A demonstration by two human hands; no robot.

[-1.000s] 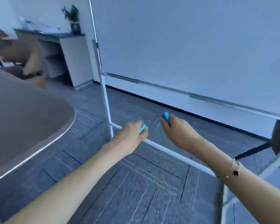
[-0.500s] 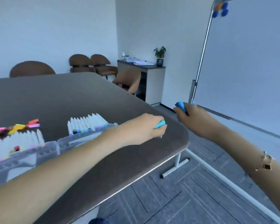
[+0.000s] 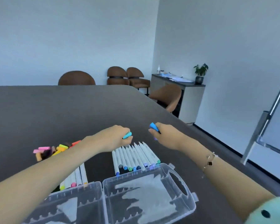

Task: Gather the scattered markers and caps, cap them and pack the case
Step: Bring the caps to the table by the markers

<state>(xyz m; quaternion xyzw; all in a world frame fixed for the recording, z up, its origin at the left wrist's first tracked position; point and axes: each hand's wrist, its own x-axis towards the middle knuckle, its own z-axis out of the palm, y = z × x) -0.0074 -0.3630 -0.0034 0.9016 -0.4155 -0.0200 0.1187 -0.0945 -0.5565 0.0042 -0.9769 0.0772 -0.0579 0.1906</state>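
Both hands are out over the dark table (image 3: 55, 110), just past the clear case (image 3: 145, 196) that lies open at the near edge. Left hand (image 3: 115, 137) has its fingers curled around a teal cap (image 3: 127, 135), only the tip poking out. Right hand (image 3: 166, 135) is curled too, pinching a blue cap (image 3: 153, 126) up top, and there's a bit of purple showing under the fingers, can't tell what that is. The two hands are close but not touching.

Right behind the case there's a neat row of white markers (image 3: 132, 156) with coloured ends pointing at the case, directly under the hands. A second bunch of markers (image 3: 78, 177) sits behind the case's left half, partly hidden by the left forearm. Further back-left of the case is a loose pile of caps (image 3: 55, 149), pink, yellow, orange, brown.
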